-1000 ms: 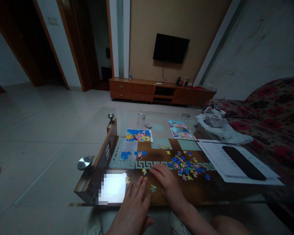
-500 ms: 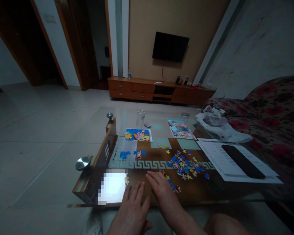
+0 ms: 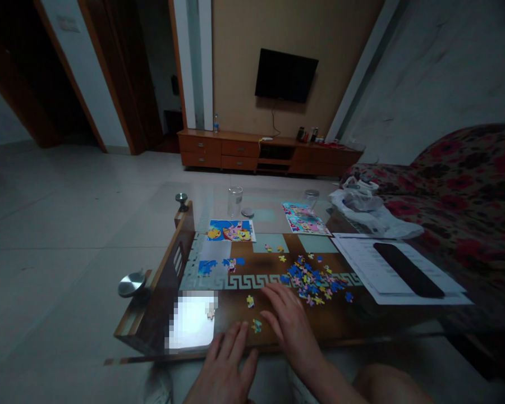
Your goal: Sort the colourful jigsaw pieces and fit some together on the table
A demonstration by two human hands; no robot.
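Observation:
My left hand (image 3: 226,365) rests at the table's near edge, fingers stretched and slightly spread, with nothing visible in it. My right hand (image 3: 292,322) lies low over the tabletop beside the pile, fingers extended and thumb apart; what is under its palm is hidden. Between the hands are two loose jigsaw pieces, a yellowish puzzle piece (image 3: 250,302) and a greenish puzzle piece (image 3: 256,326). A heap of puzzle pieces (image 3: 313,280) spreads to the right. Farther left sit a blue joined section (image 3: 207,267) and a small joined strip (image 3: 233,265).
Two cartoon pictures, a left sheet (image 3: 231,230) and a right sheet (image 3: 306,219), lie behind the pieces. Beyond stands a glass jar (image 3: 234,202). Papers (image 3: 374,280) with a dark, long object (image 3: 408,270) and a plastic bag (image 3: 374,213) are right. A pixelated bright patch (image 3: 191,322) is left.
My right hand has shifted right and its thumb has opened outward, uncovering two puzzle pieces between the hands. My left hand stays near the edge. The whole view has shifted slightly.

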